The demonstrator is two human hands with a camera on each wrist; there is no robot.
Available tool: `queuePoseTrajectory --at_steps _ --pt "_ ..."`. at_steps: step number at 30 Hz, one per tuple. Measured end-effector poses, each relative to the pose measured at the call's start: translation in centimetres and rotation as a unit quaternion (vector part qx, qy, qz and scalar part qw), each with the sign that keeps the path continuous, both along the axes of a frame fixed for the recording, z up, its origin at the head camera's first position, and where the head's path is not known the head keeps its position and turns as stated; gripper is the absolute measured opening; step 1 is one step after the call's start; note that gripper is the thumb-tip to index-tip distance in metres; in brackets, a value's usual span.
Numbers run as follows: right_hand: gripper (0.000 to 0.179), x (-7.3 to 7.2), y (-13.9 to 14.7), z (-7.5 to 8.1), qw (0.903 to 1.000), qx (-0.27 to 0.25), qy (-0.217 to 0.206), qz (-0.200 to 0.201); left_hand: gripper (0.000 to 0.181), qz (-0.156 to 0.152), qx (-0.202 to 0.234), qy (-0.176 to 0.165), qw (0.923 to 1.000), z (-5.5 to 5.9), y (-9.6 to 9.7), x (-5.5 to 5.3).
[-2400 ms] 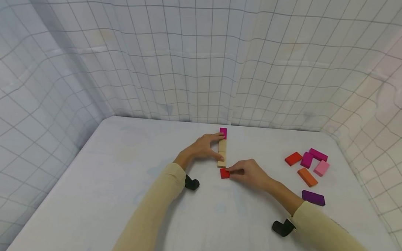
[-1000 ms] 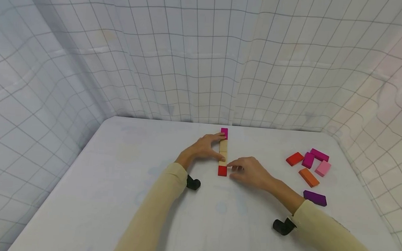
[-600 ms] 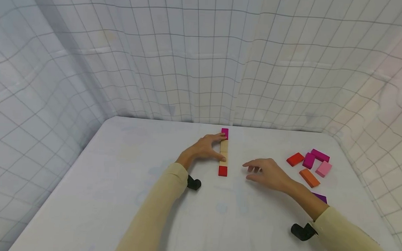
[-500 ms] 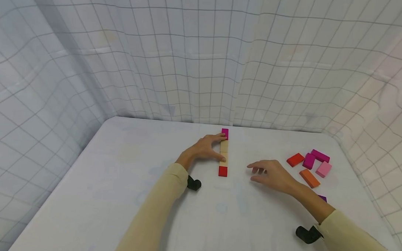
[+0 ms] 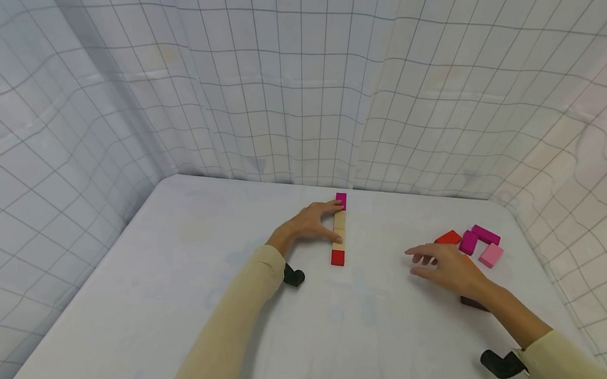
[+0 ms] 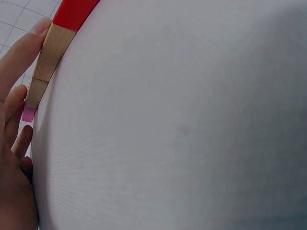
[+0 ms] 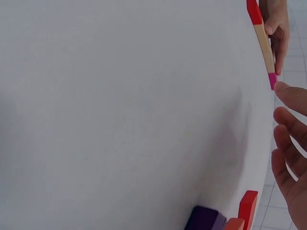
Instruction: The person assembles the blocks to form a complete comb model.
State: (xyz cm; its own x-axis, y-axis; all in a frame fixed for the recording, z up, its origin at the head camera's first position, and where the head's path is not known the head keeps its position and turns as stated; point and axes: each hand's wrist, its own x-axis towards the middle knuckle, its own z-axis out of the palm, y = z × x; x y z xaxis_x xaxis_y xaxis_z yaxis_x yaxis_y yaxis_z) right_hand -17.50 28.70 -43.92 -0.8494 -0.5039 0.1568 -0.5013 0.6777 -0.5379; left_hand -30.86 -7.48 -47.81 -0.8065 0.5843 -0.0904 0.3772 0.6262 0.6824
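Note:
A straight row on the table runs from a magenta block (image 5: 341,197) at the far end through two plain wooden blocks (image 5: 340,220) to a red block (image 5: 338,258) at the near end. From its left side, my left hand (image 5: 309,220) touches this row, thumb on the nearer wooden block and a fingertip at the magenta one. My right hand (image 5: 443,266), fingers loosely bent and holding nothing, is over the table beside the loose blocks. It partly covers an orange block (image 5: 472,263) and another red block (image 5: 448,237); the forearm overlaps a purple block (image 5: 474,303).
To the right of the right hand lie two more magenta blocks (image 5: 468,242) and a pink block (image 5: 491,255). The white table (image 5: 222,220) is bounded by gridded curtains (image 5: 306,100) at the back and sides.
The near red block was pushed up against the wooden block by my right hand, which then let go and moved right to the loose blocks. My left hand has stayed at the row.

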Motion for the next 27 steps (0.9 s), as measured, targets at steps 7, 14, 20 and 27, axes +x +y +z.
queuePoseTrajectory --at_steps 7,14,20,27 --pt "0.035 0.9 3.2 -0.1 0.9999 0.001 0.013 -0.01 0.092 -0.002 -0.001 0.0 1.0 -0.1 0.0 0.2" --pt "0.033 2.0 6.7 -0.5 0.9992 -0.012 0.031 -0.021 0.091 0.003 0.007 0.001 1.0 0.1 0.0 0.3" --pt "0.031 3.1 9.4 -0.6 0.9977 0.0 0.001 -0.067 0.091 0.003 0.002 -0.002 1.0 0.3 0.1 0.4" --pt "0.028 4.3 11.4 -1.0 0.9962 0.015 -0.058 -0.063 0.092 0.008 0.004 -0.006 0.9999 0.6 0.0 0.5"
